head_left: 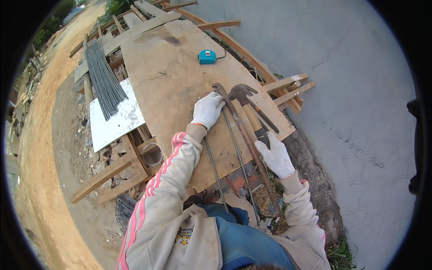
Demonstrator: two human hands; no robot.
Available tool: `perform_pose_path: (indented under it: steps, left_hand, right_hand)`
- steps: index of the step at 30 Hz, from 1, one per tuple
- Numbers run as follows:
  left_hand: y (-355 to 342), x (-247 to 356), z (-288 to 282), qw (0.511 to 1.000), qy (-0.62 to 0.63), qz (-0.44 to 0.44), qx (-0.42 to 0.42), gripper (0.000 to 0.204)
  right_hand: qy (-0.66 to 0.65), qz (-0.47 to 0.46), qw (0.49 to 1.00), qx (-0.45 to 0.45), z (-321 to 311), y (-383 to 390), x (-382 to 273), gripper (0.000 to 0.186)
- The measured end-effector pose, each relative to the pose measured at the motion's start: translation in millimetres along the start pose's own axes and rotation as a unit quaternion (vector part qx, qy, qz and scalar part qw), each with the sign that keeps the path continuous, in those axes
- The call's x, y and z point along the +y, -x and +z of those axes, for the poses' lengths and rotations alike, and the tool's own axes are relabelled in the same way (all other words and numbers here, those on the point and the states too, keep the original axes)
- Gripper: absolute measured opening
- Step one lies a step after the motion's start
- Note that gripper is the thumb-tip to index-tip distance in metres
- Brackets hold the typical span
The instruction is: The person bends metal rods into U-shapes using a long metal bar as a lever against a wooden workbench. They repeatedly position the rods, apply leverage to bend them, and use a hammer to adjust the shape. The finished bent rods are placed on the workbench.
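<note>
White knit gloves cover both hands. My left hand (208, 110) is closed over a thin steel rod (213, 164) on the plywood board (166, 67); the fingertips are partly hidden. A second thin steel rod (240, 162) runs beside it, toward my body. To its right lies a long rusty bar (249, 141) with a bent far end. My right hand (276, 155) grips the dark lower end of a claw hammer (253, 118), its head pointing away from me. Beside the hammer lies a slim dark tool (266, 119) with an orange part.
Farther up the board sits a teal tape measure (207, 57). At left, a bundle of grey metal rods (102, 74) rests partly on a white panel (118, 118). Timber lengths (108, 177) jut out below the board. A grey wall (355, 112) stands at right.
</note>
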State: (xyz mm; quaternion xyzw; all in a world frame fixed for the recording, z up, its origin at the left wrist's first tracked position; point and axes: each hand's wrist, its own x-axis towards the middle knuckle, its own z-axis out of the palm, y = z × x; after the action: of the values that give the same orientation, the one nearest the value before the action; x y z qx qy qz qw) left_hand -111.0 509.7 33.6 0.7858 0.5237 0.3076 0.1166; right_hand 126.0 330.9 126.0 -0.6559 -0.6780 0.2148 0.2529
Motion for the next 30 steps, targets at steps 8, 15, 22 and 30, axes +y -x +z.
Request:
perform_pose_path:
  steps: [8,15,22,30]
  left_hand:
    - [3.7,-2.2,3.1,1.000,0.010,0.004,0.004,0.027]
    - [-0.6,0.3,-1.0,1.000,0.003,0.004,0.010,0.026]
    - [4.1,-1.0,1.2,1.000,0.021,0.006,0.008,0.027]
    - [2.2,0.2,1.8,1.000,0.009,0.002,-0.003,0.027]
  right_hand:
    - [-0.181,0.023,0.976,0.118,-18.8,8.0,-16.8,0.044]
    - [0.015,-0.001,1.000,-0.018,-5.8,-5.0,3.3,0.060]
    - [-0.135,0.006,0.989,0.059,-12.6,-1.0,-10.3,0.047]
    - [-0.102,0.062,0.991,-0.061,-14.3,13.3,6.7,0.041]
